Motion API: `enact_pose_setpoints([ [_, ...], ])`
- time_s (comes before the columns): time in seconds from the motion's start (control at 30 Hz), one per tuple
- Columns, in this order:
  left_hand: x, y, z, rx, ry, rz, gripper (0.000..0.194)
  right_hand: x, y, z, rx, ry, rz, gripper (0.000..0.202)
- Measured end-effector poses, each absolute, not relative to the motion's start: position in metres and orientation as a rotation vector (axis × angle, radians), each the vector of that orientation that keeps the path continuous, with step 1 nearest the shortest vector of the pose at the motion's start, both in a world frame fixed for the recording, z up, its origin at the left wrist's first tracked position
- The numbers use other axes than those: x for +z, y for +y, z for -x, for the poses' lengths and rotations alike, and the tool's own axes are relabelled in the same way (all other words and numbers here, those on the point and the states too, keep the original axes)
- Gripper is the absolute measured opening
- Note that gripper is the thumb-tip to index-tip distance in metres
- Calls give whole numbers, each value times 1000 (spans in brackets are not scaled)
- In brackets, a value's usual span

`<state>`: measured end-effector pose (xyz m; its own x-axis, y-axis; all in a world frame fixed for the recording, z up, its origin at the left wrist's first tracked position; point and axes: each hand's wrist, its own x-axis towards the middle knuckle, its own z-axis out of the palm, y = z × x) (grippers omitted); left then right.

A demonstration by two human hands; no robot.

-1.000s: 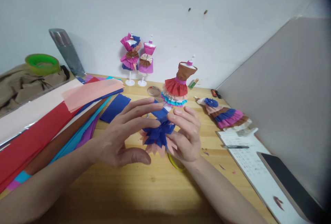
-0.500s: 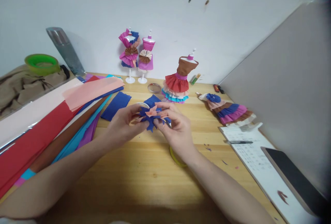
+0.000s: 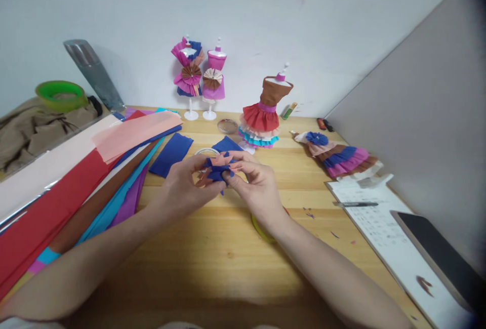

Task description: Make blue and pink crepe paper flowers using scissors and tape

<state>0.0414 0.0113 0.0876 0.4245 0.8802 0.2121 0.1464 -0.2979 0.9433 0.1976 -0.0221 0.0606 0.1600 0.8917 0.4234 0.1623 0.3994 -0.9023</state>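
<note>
Both hands hold a layered paper flower (image 3: 220, 167) of blue and peach crepe paper above the middle of the table. Its pointed petals spread between my fingers. My left hand (image 3: 186, 179) pinches its left side between thumb and fingers. On the other side, my right hand (image 3: 256, 177) grips it, with the thumb pressed on a blue petal in front. Behind the hands lie a blue paper piece (image 3: 228, 144) and a round white-rimmed object (image 3: 207, 152), partly covered. Under my right wrist a yellow tape roll (image 3: 261, 228) shows in part.
Crepe paper strips (image 3: 76, 202) cover the left side, with a blue sheet (image 3: 171, 154) beside them. Dressed mini mannequins (image 3: 268, 106) stand at the back. A paper dress (image 3: 337, 157), a pen (image 3: 357, 204) and a phone (image 3: 433, 253) lie at right.
The flower has been tilted in my fingers, so its petals now stand more upright and show more from the side. My hands stay close together on it. The view has shifted slightly.
</note>
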Motion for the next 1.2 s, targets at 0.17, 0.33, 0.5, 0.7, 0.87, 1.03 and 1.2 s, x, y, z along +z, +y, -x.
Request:
enact_pose_setpoints([
  [0.17,87,9,-46,1042,962,-1807,23,61,-23,-196,753,-1362,1117,13],
  [0.33,86,13,-43,1032,993,-1803,22,60,-23,-195,787,-1389,1132,17],
  [0.5,85,16,-43,959,994,-1741,19,59,-24,-195,823,-1386,1137,19],
  [0.7,78,19,-44,979,1021,-1749,18,62,-24,-197,796,-1469,1114,38],
  [0.87,73,23,-41,1041,1046,-1885,17,60,-24,-196,791,-1452,1090,45],
  [1.03,73,26,-38,1052,1000,-1943,16,52,-22,-197,849,-1326,1048,41],
  [1.2,75,29,-34,1064,926,-2062,16,50,-19,-197,938,-1283,1021,35],
])
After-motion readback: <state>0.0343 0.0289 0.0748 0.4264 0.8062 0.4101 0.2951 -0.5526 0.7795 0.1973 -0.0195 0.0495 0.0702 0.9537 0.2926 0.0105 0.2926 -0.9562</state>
